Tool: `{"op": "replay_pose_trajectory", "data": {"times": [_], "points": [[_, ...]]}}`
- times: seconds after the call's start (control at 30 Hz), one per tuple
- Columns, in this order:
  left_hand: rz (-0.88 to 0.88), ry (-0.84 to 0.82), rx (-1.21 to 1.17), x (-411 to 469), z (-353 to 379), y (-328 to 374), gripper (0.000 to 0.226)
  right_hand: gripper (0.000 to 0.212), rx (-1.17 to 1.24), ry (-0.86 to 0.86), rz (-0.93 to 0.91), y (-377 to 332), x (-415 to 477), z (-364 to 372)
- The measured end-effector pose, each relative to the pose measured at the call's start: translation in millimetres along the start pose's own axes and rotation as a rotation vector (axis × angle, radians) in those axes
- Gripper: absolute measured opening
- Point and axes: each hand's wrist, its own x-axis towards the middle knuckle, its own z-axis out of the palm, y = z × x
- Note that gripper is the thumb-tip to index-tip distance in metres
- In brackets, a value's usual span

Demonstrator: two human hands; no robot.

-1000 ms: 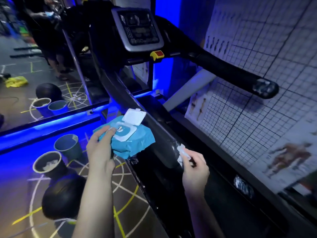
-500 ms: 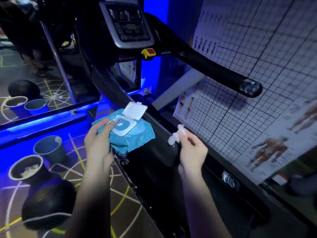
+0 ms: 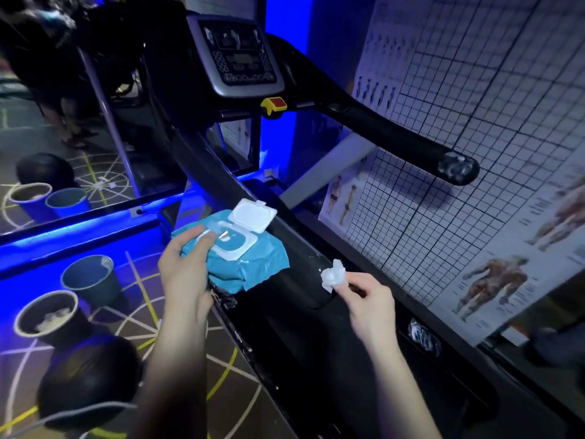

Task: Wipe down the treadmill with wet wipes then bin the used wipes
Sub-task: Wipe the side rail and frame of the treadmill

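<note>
Pack (image 3: 253, 264) balanced on treadmill rail (image 3: 221, 185), lid flipped open. Left hand (image 3: 186, 270) grips pack's left edge, fingers curled over top, likely steadying it. Right hand (image 3: 367, 302) just right of pack, thumb and fingertips pinching crumpled wipe (image 3: 332, 275). Bin (image 3: 19, 315) on floor, left of pack.

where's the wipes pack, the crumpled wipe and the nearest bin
wipes pack (image 3: 253, 264), head view, blue wrapper below the open lid
crumpled wipe (image 3: 332, 275), head view, middle of the white wad
nearest bin (image 3: 72, 327), head view, its dark side wall
</note>
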Motion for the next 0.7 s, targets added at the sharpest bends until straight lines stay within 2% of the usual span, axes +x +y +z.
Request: {"op": "replay_pose_trajectory", "data": {"times": [0.07,0.2,0.27,0.37,0.43,0.53,0.6,0.67,0.7], "points": [[-0.006,-0.006,0.004,-1.4,-3.0,-2.2,0.027,0.023,-0.049,0.032,-0.032,3.8,0.1,4.0],[0.015,0.009,0.031,3.3,-5.0,-1.9,0.024,0.018,-0.051,0.158,-0.062,4.3,1.2,26.4],[0.026,0.009,0.037,7.5,-5.6,0.2,0.023,0.017,-0.042,0.155,-0.053,-2.0,2.8,33.4],[0.007,0.010,0.047,10.5,-5.8,1.5,0.024,0.020,-0.244,0.117,-0.013,-13.0,1.7,42.9],[0.004,0.004,0.048,11.3,-5.0,-0.1,0.025,0.021,-0.414,0.110,-0.061,-18.3,-0.2,49.2],[0.000,-0.001,0.052,11.5,-3.4,-3.0,0.026,0.023,-0.435,0.104,-0.031,-25.7,0.5,48.2],[-0.002,-0.012,0.038,12.1,-1.8,-4.7,0.027,0.038,-0.414,0.084,-0.026,-26.1,-0.4,43.4],[0.004,-0.013,0.043,12.7,0.3,-6.9,0.026,0.055,-0.488,0.038,-0.103,-23.5,-3.7,40.7],[0.009,-0.007,0.049,13.3,1.2,-8.9,0.025,0.056,-0.495,0.030,-0.161,-18.8,-5.1,40.9]]}}
